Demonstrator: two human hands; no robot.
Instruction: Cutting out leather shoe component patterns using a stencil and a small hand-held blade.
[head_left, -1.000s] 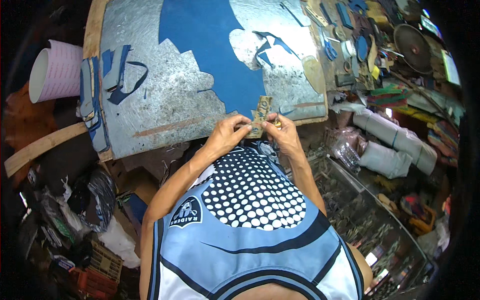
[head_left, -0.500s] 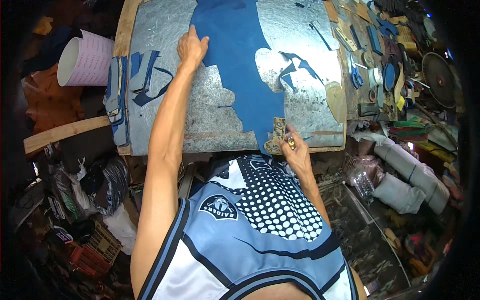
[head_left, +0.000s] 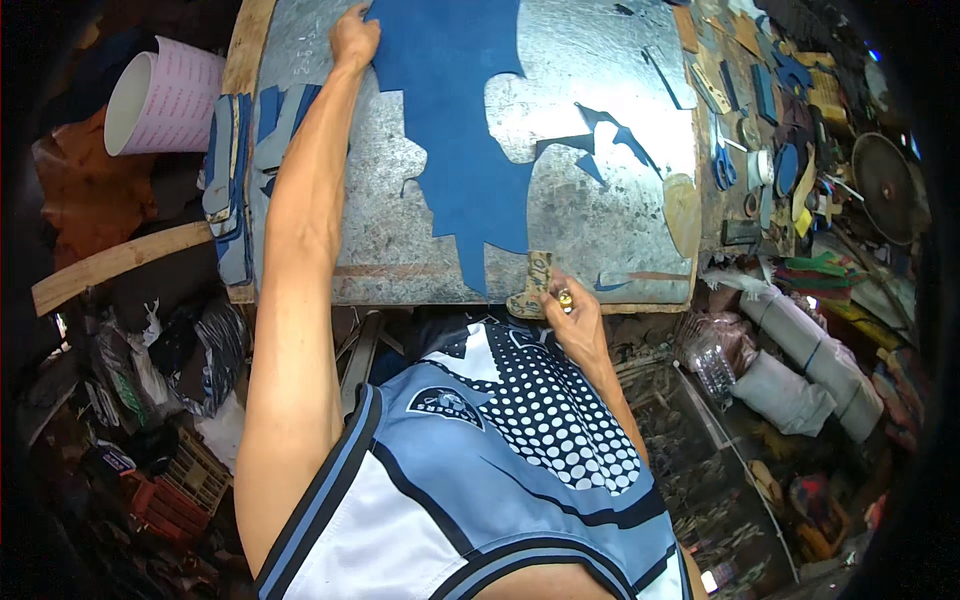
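Note:
A large blue sheet with cut-out edges, like leather (head_left: 455,130), lies across the metal-topped table. At its far left edge, my left hand (head_left: 355,38) has its fingers curled onto the material and grips it. My right hand (head_left: 575,315) is closed at the table's near edge, just right of the sheet's narrow tail. It holds a tan, L-shaped pattern piece (head_left: 537,280) with dark handwritten marks. A small tool with a round, yellowish end (head_left: 566,299) also shows in this hand; the rest of it is hidden by the fingers.
Blue offcuts (head_left: 615,135) lie right of the sheet, near a tan oval pattern (head_left: 682,215). Stacked blue pieces (head_left: 228,180) line the left edge, beside a white roll (head_left: 165,100). Blue-handled scissors (head_left: 724,165) and other tools crowd the right-hand board.
The blue sheet has shifted left and away from me. My left hand has moved farther off, from lying spread to curled on the edge. My right hand and the pattern piece moved slightly left.

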